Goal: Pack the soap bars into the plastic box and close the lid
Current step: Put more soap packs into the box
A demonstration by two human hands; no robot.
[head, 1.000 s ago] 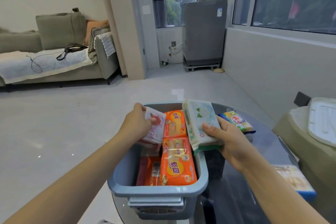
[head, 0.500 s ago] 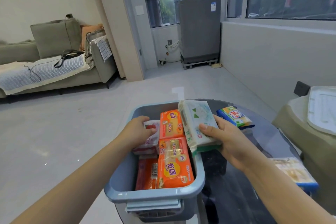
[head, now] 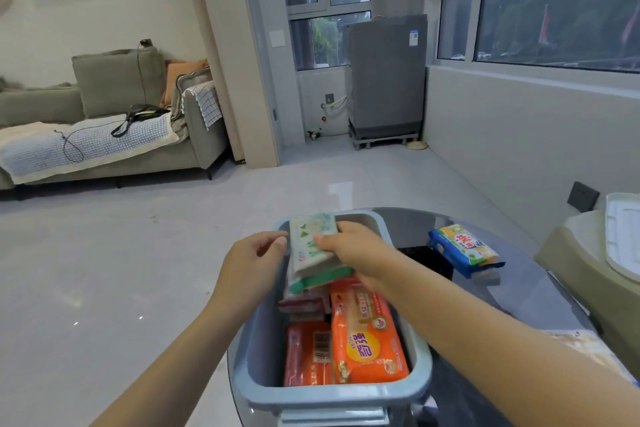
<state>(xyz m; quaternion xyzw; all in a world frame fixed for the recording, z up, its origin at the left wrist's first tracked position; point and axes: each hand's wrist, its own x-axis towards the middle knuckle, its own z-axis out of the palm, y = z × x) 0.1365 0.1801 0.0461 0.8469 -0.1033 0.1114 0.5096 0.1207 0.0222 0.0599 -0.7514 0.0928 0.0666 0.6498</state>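
A blue-grey plastic box (head: 329, 395) stands on a dark glass table (head: 512, 291) and holds several wrapped soap bars, among them an orange one (head: 367, 336) and a pink-white one (head: 304, 300). My right hand (head: 356, 250) grips a white-and-green soap pack (head: 311, 250) over the box's far left part, above the pink-white bar. My left hand (head: 252, 263) hovers at the pack's left edge with curled fingers holding nothing. A blue-and-yellow soap pack (head: 464, 248) lies on the table to the right of the box. Another pack (head: 585, 347) shows behind my right forearm.
The white box lid (head: 623, 236) rests on a beige-covered seat at the far right. The round table's edge curves close behind the box. A sofa, a grey washing machine and open tiled floor lie beyond.
My right hand has carried the white-and-green pack leftward from the box's right rim to over the box's far left. My left hand has let go of the pink-white bar, which now lies in the box.
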